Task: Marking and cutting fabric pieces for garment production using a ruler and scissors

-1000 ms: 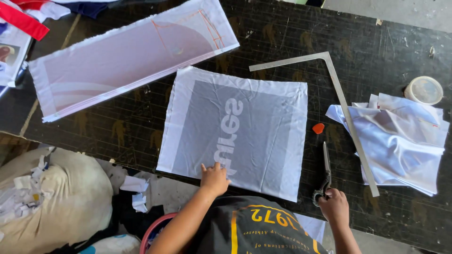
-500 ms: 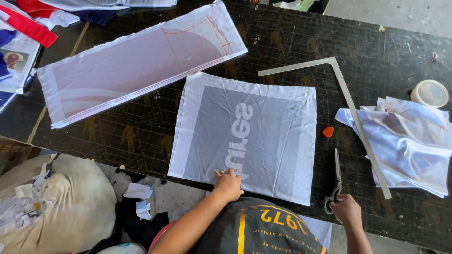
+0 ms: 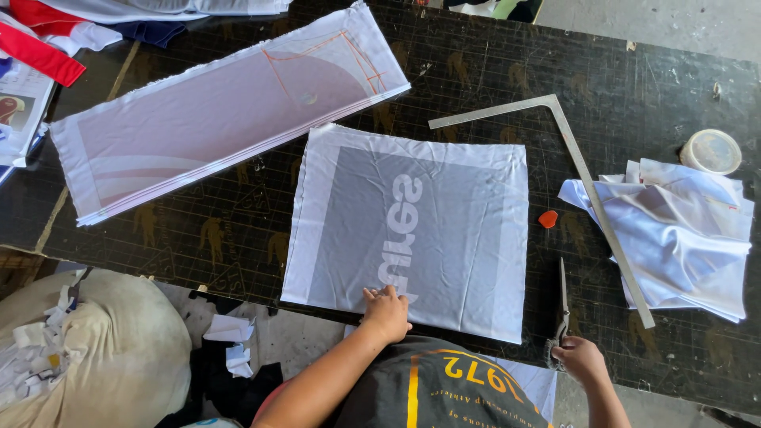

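on the dark table (image 3: 238, 238), right at its near edge, my left hand (image 3: 386, 311) lies flat on the square fabric panel (image 3: 412, 230), fingers (image 3: 379, 295) spread and released, pressing its near hem rather than gripping it. the rest of the panel stretches away from my fingertips toward the middle of the table.

my right hand (image 3: 581, 358) is at the near edge too, well apart from the left, its fingers clenched around the handles of the scissors (image 3: 562, 305). the blades lie on the table pointing away from me, just beside the panel's right edge and not touching it as far as i can see.

the panel is thin and white with a large grey square showing through and pale lettering seen in reverse. it lies smooth, with only faint creases.

beyond the scissors sits a small orange chalk piece (image 3: 548, 219), and a metal l-square (image 3: 587, 190) runs slantwise between the panel and a crumpled pile of shiny white fabric (image 3: 674, 238). a roll of tape (image 3: 711, 150) sits behind that pile. a long stack of pale panels (image 3: 214, 119) lies to the far left.
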